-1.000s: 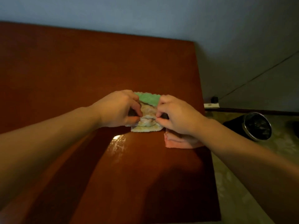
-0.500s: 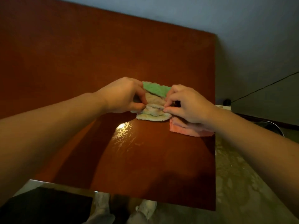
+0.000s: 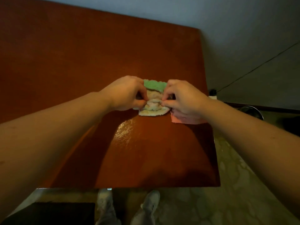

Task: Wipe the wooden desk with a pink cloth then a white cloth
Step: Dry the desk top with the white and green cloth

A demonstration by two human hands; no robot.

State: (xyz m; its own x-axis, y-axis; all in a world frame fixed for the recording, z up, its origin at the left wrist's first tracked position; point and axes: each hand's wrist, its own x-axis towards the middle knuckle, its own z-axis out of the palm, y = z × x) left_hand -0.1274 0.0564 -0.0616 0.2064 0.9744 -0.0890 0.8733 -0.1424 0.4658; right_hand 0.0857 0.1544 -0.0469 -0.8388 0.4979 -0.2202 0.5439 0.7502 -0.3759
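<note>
You get one wide-angle view, worn on your head, facing forward and steeply down from the near edge of the tabletop (image 3: 81, 54). It sits close; the wall (image 3: 235, 21) shows past the far edge, your shoes (image 3: 105, 207) below the near one.

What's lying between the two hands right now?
Head view: the bunched white cloth, pinched by the left hand and right hand; a green cloth shows behind it.
</note>
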